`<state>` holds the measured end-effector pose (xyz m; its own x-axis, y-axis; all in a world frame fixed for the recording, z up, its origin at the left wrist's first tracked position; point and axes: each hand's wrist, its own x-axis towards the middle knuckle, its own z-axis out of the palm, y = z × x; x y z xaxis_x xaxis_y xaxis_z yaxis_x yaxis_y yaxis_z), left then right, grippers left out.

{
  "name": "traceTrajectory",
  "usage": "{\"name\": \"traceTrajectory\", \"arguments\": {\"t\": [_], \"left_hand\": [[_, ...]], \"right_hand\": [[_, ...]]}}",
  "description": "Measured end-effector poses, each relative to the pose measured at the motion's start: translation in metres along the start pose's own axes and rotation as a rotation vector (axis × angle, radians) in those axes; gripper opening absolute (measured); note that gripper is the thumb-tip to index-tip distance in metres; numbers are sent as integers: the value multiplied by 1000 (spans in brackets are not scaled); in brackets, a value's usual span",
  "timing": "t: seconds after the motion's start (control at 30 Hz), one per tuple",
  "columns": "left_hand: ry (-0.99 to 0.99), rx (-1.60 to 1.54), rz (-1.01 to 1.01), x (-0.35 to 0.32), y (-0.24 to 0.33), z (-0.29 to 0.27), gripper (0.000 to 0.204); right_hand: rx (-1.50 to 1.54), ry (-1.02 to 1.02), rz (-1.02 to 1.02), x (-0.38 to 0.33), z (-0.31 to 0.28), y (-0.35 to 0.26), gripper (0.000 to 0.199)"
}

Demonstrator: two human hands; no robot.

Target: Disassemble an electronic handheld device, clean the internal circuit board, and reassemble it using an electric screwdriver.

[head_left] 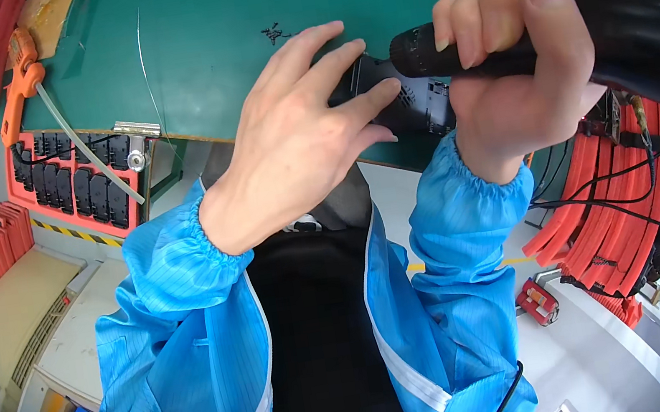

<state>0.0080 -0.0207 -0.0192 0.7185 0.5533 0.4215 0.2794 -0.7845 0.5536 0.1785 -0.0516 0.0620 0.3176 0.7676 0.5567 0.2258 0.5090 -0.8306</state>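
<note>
- R hand (515,53): closed in a full grip round a black power screwdriver (574,24). Thumb on top, fingers wrapped over the barrel near the chuck.
- Screwdriver long axis: approx. horizontal in the head view, running right to left. Tip end points left, toward the black plastic part (416,101).
- L hand (309,116): palm down, fingers spread flat on the black plastic part, pressing it onto the green bench mat (220,27). Not curled round it; holds by pressure only.
- Key relation: part lies directly left of and just below the screwdriver tip, between the two hands. L fingertips sit just beside the tip. R hand is nearer the tool end; L hand is nearer the part body. Tip-to-part contact: cannot tell, hidden by fingers.
- Part position: near front edge of the bench, ahead of the person's chest.
- Containers: red tray (65,180) at left, below bench edge, holds rows of similar black parts in slots; a clear tube lies across it.
- Other: orange hand tool (22,85) at far left of the mat; bundle of red-orange cable ducts (618,216) hangs at right.
</note>
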Motion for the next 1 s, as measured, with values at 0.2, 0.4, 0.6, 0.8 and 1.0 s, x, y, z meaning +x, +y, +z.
{"name": "traceTrajectory", "arguments": {"t": [0.2, 0.4, 0.6, 0.8, 1.0], "left_hand": [[16, -23, 6, -2, 2, 5, 45], [25, -28, 9, -3, 2, 4, 44], [81, -120, 4, 1, -6, 0, 38], [267, -161, -53, 12, -14, -11, 25], [242, -97, 9, 16, -21, -12, 23]], "right_hand": [[-41, 203, 27, -1, 23, 6, 17], [47, 133, -28, -1, 24, 3, 21], [133, 69, -73, -5, 17, -2, 26], [225, 7, -114, -8, 4, -7, 32], [249, -220, -7, 1, -30, -33, 36]]}}
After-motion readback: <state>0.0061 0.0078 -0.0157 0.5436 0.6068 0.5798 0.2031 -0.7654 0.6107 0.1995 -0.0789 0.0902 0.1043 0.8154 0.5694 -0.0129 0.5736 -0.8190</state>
